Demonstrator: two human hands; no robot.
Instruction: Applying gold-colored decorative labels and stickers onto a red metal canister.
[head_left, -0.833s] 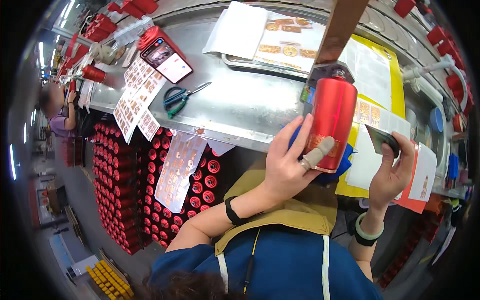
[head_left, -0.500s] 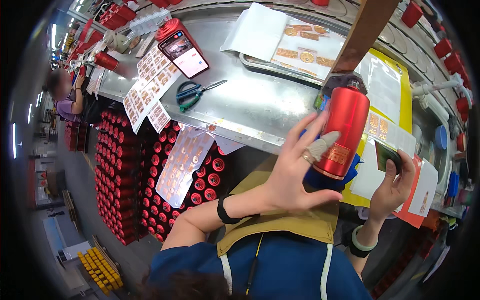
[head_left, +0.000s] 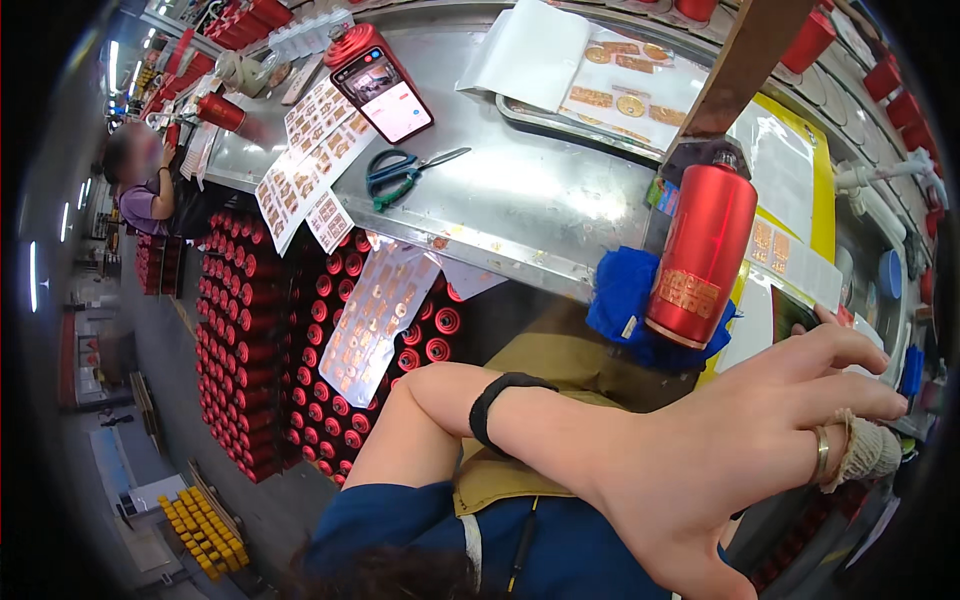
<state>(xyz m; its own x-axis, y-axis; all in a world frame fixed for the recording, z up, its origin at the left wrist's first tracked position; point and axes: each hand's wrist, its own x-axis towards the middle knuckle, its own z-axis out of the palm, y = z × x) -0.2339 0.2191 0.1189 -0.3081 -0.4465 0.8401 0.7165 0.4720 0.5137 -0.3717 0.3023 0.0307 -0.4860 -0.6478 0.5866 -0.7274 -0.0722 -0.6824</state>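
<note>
My left hand (head_left: 720, 465) is open, fingers spread, reaching across to the right in front of my body. A ring and a pale fabric finger cover (head_left: 866, 455) are on its fingers, and it is apart from the red bottle (head_left: 703, 255). The bottle rests tilted on a bunched blue cloth (head_left: 615, 295), with a gold decal near its base. My right hand is mostly hidden behind the left; a fingertip or two show at a dark green flat piece (head_left: 790, 312), which it appears to hold. Beside that lies a sheet of gold decals (head_left: 780, 250).
Scissors (head_left: 400, 175), decal sheets (head_left: 300, 165) and a phone (head_left: 385, 95) leaning on a red bottle lie on the metal table (head_left: 500, 210). A tray (head_left: 560, 130) holds more decals. A brown post (head_left: 740, 75) rises beside the bottle. Many red bottles (head_left: 235, 350) stand below; another person (head_left: 150, 200) sits left.
My left hand has left the red bottle and swung right and toward me, now covering most of my right hand. The bottle stays on the cloth, its gold decal in view.
</note>
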